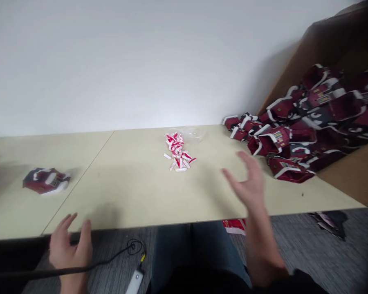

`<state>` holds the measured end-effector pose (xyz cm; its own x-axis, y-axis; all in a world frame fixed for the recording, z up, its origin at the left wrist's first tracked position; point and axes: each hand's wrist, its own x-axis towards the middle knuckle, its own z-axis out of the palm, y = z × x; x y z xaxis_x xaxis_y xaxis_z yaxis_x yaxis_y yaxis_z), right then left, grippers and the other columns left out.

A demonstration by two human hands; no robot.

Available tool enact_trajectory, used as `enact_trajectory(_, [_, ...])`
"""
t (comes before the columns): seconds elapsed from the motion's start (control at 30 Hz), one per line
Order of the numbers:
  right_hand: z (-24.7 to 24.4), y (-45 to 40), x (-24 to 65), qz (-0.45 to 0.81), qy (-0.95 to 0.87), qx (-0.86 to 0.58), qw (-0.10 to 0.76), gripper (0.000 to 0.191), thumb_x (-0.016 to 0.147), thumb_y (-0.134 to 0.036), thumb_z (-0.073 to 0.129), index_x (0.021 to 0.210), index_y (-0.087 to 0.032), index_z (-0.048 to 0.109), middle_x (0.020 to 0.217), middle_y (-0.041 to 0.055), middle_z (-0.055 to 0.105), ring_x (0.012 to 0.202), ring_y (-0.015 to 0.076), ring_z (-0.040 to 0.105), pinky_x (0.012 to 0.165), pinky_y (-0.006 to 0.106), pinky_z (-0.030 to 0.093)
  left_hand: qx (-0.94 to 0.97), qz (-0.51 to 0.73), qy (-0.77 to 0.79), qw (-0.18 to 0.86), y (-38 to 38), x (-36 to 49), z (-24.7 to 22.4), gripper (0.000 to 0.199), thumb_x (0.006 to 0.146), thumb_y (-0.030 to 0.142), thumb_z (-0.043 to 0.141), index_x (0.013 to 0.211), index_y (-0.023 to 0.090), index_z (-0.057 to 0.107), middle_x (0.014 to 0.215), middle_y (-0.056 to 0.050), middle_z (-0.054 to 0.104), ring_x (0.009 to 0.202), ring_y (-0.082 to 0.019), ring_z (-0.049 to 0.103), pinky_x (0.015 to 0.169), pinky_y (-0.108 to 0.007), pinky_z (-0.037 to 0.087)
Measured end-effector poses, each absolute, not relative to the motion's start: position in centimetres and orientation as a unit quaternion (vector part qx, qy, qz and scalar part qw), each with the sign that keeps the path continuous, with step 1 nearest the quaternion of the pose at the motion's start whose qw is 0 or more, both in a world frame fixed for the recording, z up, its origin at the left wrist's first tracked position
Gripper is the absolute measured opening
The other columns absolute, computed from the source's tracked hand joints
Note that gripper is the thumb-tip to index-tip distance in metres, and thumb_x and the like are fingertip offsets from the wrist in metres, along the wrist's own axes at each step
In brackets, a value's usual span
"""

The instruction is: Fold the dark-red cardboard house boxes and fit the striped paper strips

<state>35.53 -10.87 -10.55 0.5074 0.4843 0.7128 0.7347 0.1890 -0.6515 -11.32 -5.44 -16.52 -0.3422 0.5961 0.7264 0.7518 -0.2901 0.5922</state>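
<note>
My left hand hangs at the table's front edge on the left, fingers apart, nothing in it. Over the right part of the table is my right hand, thumb and fingers spread, also holding nothing. Nearest to it are dark red house-shaped pieces with white trim, spilling from a tipped cardboard box. Between the hands, farther back, lies a small pile of red-and-white striped pieces beside a clear plastic bag. One red house-shaped piece with white trim sits alone at the left.
The cardboard box takes up the right end of the table, against a white wall. A black cable runs below the left edge near a white power strip. A red-and-white item shows under the table.
</note>
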Motion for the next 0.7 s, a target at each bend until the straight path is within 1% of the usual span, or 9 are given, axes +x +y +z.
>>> enact_trajectory(0.07, [-13.0,-12.7,43.2,-0.211,-0.359,-0.728,0.545,0.085,0.075,-0.063,0.067,0.139,-0.009,0.052,0.133,0.0249,0.055,0.127,0.0386,0.049,0.11,0.055,0.033,-0.59,-0.58,-0.562,0.016,-3.5,-7.6,-14.0,0.045,0.08,0.049,0.066,0.116,0.022,0.067,0.131,-0.015,0.061,0.122,-0.039,0.058,0.092,-0.059,0.054])
enact_trajectory(0.13, [-14.6,-14.5,48.9,-0.25,-0.25,-0.804,0.478,0.109,0.067,-0.058,0.077,0.15,-0.001,0.035,0.139,0.0342,0.045,0.132,0.0445,0.043,0.109,0.055,0.031,-0.63,-0.596,-0.497,-0.036,-1.8,-3.6,-11.6,0.037,0.083,0.044,0.066,0.112,0.023,0.066,0.133,-0.012,0.06,0.124,-0.033,0.057,0.095,-0.052,0.054])
enact_trajectory(0.2, [-15.5,-15.7,52.3,-0.234,-0.196,-0.852,0.426,0.129,0.06,-0.059,0.083,0.153,0.007,0.022,0.142,0.0414,0.037,0.134,0.0495,0.039,0.107,0.055,0.032,-0.674,-0.607,-0.419,-0.041,-0.2,0.6,-9.4,0.031,0.085,0.039,0.065,0.111,0.022,0.065,0.133,-0.01,0.059,0.124,-0.028,0.057,0.096,-0.045,0.054])
enact_trajectory(0.27, [-15.9,-15.9,53.9,-0.186,-0.194,-0.873,0.407,0.138,0.057,-0.06,0.084,0.153,0.011,0.014,0.14,0.0446,0.037,0.131,0.0515,0.041,0.104,0.054,0.035,-0.71,-0.611,-0.349,-0.03,1.5,4.7,-7.9,0.027,0.087,0.036,0.064,0.109,0.021,0.064,0.13,-0.01,0.059,0.122,-0.025,0.057,0.098,-0.043,0.052])
enact_trajectory(0.37, [-16.0,-15.0,54.3,-0.151,-0.196,-0.874,0.419,0.136,0.058,-0.058,0.083,0.154,0.007,0.011,0.136,0.0422,0.044,0.125,0.0517,0.048,0.099,0.055,0.04,-0.752,-0.591,-0.289,-0.049,4.0,10.0,-7.2,0.024,0.087,0.035,0.065,0.106,0.021,0.065,0.126,-0.01,0.062,0.122,-0.025,0.057,0.099,-0.042,0.05])
enact_trajectory(0.47, [-16.2,-14.0,54.2,-0.174,-0.175,-0.861,0.445,0.129,0.059,-0.055,0.081,0.154,0.006,0.017,0.136,0.0391,0.046,0.124,0.0507,0.05,0.1,0.057,0.041,-0.775,-0.567,-0.266,-0.084,6.3,13.2,-8.4,0.025,0.087,0.035,0.064,0.107,0.021,0.065,0.125,-0.01,0.062,0.12,-0.024,0.057,0.1,-0.042,0.048])
enact_trajectory(0.57, [-16.7,-13.7,53.8,-0.196,-0.176,-0.841,0.473,0.123,0.059,-0.054,0.08,0.151,0.005,0.024,0.137,0.0363,0.046,0.125,0.0476,0.05,0.103,0.057,0.039,-0.798,-0.544,-0.248,-0.073,8.1,14.0,-10.4,0.023,0.088,0.033,0.062,0.106,0.021,0.066,0.121,-0.01,0.064,0.117,-0.024,0.058,0.102,-0.043,0.045])
enact_trajectory(0.7, [-17.0,-13.9,51.3,-0.21,-0.2,-0.815,0.501,0.115,0.059,-0.061,0.077,0.148,-0.002,0.034,0.134,0.0293,0.053,0.123,0.0426,0.052,0.105,0.056,0.039,-0.828,-0.511,-0.227,-0.036,9.0,13.2,-12.2,0.019,0.09,0.032,0.058,0.103,0.021,0.067,0.117,-0.01,0.065,0.113,-0.023,0.06,0.103,-0.043,0.043])
